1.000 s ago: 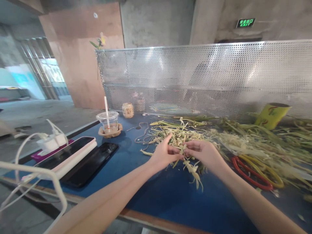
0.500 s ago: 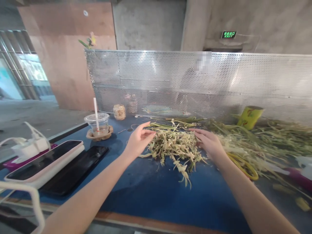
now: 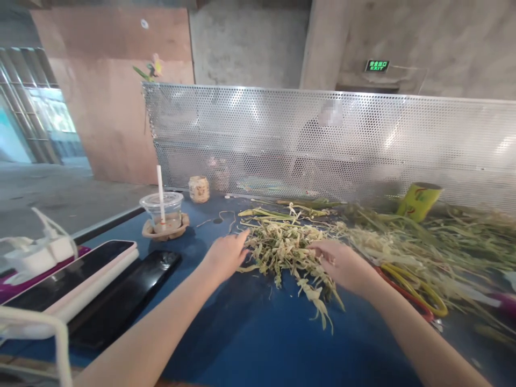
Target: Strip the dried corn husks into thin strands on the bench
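Observation:
A heap of pale dried leaf strips [image 3: 288,246] lies in the middle of the blue table [image 3: 250,333]. My left hand [image 3: 224,256] rests at the heap's left edge, fingers curled loosely against the strips. My right hand [image 3: 341,262] lies on the heap's right side with its fingers bent down into the strips. Whether either hand actually grips strips is hidden by the fingers.
A plastic cup with a straw [image 3: 162,210] and a small jar [image 3: 199,188] stand at the back left. Two phones [image 3: 133,285] and a white charger [image 3: 38,253] lie at the left. Red and yellow loops [image 3: 415,293], long green stalks [image 3: 439,242] and a yellow cup [image 3: 418,200] lie right. A perforated metal screen [image 3: 322,145] backs the table.
Both hands first pinched strips together at the heap's front, then spread apart and lifted; now they have come down onto the heap's two sides.

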